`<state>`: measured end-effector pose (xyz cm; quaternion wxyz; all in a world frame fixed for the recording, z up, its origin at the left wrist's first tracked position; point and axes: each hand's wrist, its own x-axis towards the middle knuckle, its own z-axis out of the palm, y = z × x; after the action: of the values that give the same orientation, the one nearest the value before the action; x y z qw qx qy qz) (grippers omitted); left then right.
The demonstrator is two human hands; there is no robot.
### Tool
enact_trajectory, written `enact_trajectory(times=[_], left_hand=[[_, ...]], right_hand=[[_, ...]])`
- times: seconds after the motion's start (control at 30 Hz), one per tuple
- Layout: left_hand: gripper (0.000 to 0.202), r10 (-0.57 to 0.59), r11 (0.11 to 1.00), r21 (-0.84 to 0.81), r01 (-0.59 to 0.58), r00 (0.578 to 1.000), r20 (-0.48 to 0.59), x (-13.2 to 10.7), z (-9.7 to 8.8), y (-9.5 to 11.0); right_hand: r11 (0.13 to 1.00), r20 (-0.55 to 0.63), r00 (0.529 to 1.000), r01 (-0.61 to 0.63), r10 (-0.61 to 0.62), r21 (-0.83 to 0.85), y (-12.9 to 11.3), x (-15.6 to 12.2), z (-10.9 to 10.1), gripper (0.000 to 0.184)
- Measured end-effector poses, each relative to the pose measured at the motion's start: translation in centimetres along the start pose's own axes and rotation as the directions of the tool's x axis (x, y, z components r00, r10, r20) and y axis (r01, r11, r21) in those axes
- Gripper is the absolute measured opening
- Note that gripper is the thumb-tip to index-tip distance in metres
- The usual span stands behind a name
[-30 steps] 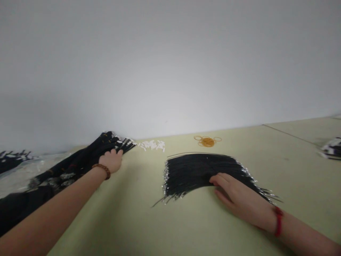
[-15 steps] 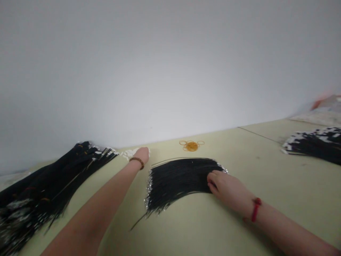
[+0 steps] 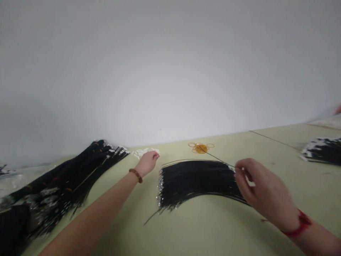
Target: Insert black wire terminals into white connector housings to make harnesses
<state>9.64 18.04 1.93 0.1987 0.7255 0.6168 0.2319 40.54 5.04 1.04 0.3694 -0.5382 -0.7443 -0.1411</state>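
A single thin black wire [image 3: 217,158] is pinched in my right hand [image 3: 263,192], its far end reaching up and left across the rubber bands. Under and beside that hand spreads a flat layer of black wires [image 3: 197,179] with shiny metal ends at its left edge. My left hand [image 3: 147,163] is closed, thumb and finger pressed together, just in front of the small white pieces [image 3: 140,152]. What lies between those fingertips is too small to make out.
Yellow rubber bands [image 3: 201,148] lie in a heap near the wall. Bundled black wires [image 3: 77,174] fill the left side of the table, beside clear plastic. At the right edge sits another bundle of black wires with white ends [image 3: 323,151].
My right hand has lifted one black wire off the layer and moved right. My left hand has drawn back slightly from the white pieces. The view has shifted a little left.
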Motion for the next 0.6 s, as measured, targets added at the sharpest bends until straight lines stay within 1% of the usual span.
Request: enact_trajectory(times=[0.03,0.07,0.1,0.17,0.23,0.3,0.37,0.47,0.5,0.53,0.6], left_hand=[[0.023,-0.005,0.996,-0.089,0.005,1.0,-0.001,-1.6,-0.5,0.0],[0.024,-0.017,0.984,-0.18,0.016,1.0,-0.004,-3.4,-0.9,0.0],[0.025,-0.026,0.962,-0.271,0.024,1.0,-0.003,-5.3,-1.2,0.0],[0.025,-0.049,0.899,-0.434,0.049,0.999,0.011,-9.3,-1.4,-0.1],[0.025,-0.076,0.823,-0.561,0.096,0.995,0.058,-12.8,-1.1,-0.2],[0.027,-0.11,0.746,-0.649,0.15,0.989,0.102,-15.5,-0.3,-0.4],[0.029,-0.134,0.684,-0.707,0.18,0.984,0.121,-17.2,0.5,-0.6],[0.027,-0.151,0.622,-0.758,0.194,0.98,0.128,-18.4,1.6,-0.9],[0.025,-0.153,0.608,-0.77,0.196,0.98,0.129,-18.6,1.7,-1.0],[0.024,-0.154,0.594,-0.78,0.198,0.979,0.131,-18.8,1.9,-1.1],[0.023,-0.161,0.567,-0.798,0.204,0.978,0.136,-19.1,2.0,-1.5]], right_hand=[[0.998,0.018,0.998,0.055,-0.055,0.029,-1.0,-0.2,-0.5,0.033],[0.99,0.073,0.989,0.12,-0.125,0.067,-2.0,-0.6,-0.7,0.031],[0.976,0.151,0.968,0.185,-0.201,0.113,-2.9,-1.1,-0.6,0.029],[0.941,0.312,0.892,0.273,-0.326,0.2,-4.7,-2.3,0.4,0.021],[0.924,0.42,0.827,0.288,-0.373,0.252,-6.0,-3.4,1.8,0.015],[0.926,0.487,0.792,0.264,-0.368,0.27,-7.4,-3.9,3.0,0.012],[0.93,0.538,0.763,0.237,-0.358,0.282,-9.0,-3.7,4.1,0.01],[0.921,0.595,0.71,0.22,-0.377,0.322,-12.1,-3.0,5.9,0.008],[0.924,0.603,0.708,0.206,-0.369,0.323,-13.1,-2.8,6.5,0.01],[0.932,0.608,0.716,0.18,-0.343,0.314,-14.0,-2.7,7.2,0.013],[0.954,0.596,0.763,0.087,-0.25,0.288,-15.2,-2.8,8.2,0.017]])
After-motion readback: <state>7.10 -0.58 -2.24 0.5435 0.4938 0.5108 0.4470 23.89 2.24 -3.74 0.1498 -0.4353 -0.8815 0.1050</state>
